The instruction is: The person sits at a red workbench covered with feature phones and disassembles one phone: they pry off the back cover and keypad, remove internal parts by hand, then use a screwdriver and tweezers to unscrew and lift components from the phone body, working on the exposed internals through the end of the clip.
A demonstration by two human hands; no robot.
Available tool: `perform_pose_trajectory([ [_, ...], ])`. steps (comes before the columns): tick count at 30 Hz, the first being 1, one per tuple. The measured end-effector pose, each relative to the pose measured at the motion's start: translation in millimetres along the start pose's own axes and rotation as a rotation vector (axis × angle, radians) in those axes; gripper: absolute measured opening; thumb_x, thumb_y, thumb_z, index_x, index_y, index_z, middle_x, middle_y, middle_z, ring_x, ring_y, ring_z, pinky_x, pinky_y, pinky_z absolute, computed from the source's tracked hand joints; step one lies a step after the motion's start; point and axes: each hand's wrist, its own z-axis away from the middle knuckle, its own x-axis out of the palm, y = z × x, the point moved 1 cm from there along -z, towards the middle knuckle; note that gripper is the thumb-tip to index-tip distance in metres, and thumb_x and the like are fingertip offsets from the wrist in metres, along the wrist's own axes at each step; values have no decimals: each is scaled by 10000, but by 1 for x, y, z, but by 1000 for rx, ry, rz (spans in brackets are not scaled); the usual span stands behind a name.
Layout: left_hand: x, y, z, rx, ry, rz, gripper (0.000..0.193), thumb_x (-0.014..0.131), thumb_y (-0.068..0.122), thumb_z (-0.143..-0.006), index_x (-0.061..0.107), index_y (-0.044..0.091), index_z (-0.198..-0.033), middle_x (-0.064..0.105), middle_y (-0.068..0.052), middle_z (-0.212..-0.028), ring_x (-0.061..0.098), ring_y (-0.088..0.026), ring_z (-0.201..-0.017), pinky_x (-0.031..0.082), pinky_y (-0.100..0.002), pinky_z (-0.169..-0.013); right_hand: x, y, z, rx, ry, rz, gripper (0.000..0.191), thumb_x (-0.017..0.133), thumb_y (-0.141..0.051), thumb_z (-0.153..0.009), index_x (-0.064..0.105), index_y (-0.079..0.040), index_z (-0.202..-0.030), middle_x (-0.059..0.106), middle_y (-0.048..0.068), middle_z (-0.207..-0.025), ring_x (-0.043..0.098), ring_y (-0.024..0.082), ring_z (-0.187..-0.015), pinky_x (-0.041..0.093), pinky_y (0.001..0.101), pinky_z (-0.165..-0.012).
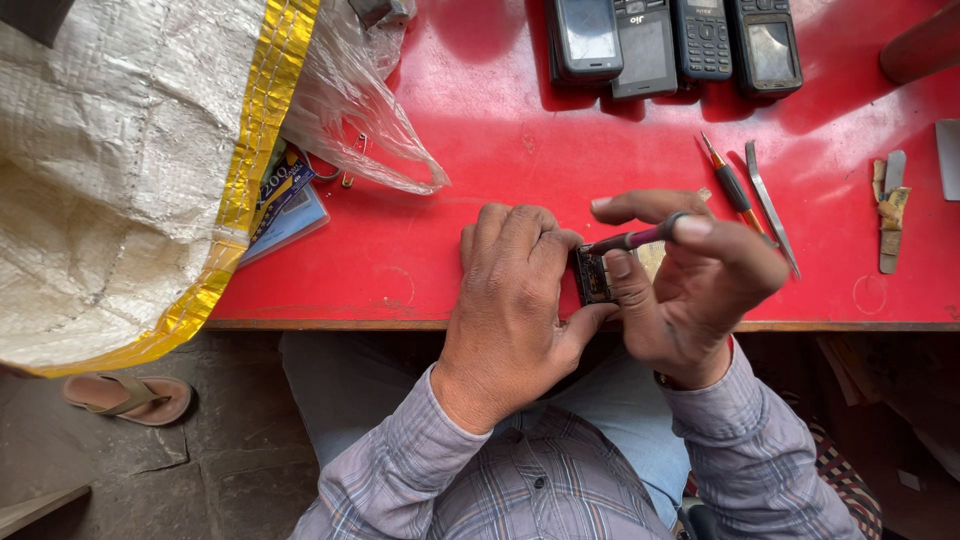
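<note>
Four phones (675, 40), two hands (515, 290), one screwdriver (630, 240).

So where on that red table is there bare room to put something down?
Bare red table lies between the plastic bag and the phones, above the left hand. It is crowded right of the right hand, by the tweezers and screwdriver.

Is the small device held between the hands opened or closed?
Opened: the small device in the left hand shows bare inner parts, with no cover.
</note>
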Motion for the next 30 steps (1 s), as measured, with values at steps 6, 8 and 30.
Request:
perform_pose_trajectory([
  [6, 0, 0, -1, -5, -3, 4, 594, 910, 269, -681, 614, 4, -1122, 556, -149, -1122, 506, -355, -1085, 396, -496, -919, -6, -1, 2, 28, 25, 10, 487, 664, -3, -1004, 277, -114, -1279, 629, 218, -1035, 725, 293, -870, 634, 364, -741],
  [8, 0, 0, -1, -10, -7, 13, 602, 911, 284, -687, 612, 2, -1127, 553, -154, -1127, 503, -357, -1086, 395, -501, -926, -9, -6, 9, 36, 57, 50, 459, 622, 12, -1082, 251, -117, -1321, 635, 209, -1040, 739, 279, -893, 636, 372, -792],
  [30, 2, 1, -3, -27, -15, 9, 575, 904, 272, -697, 621, 23, -1131, 556, -139, -1118, 511, -346, -1085, 400, -496, -920, -10, -6, 12, 58, 75, 46, 499, 651, -3, -1099, 270, -138, -1392, 623, 239, -1093, 763, 298, -927, 650, 400, -860],
])
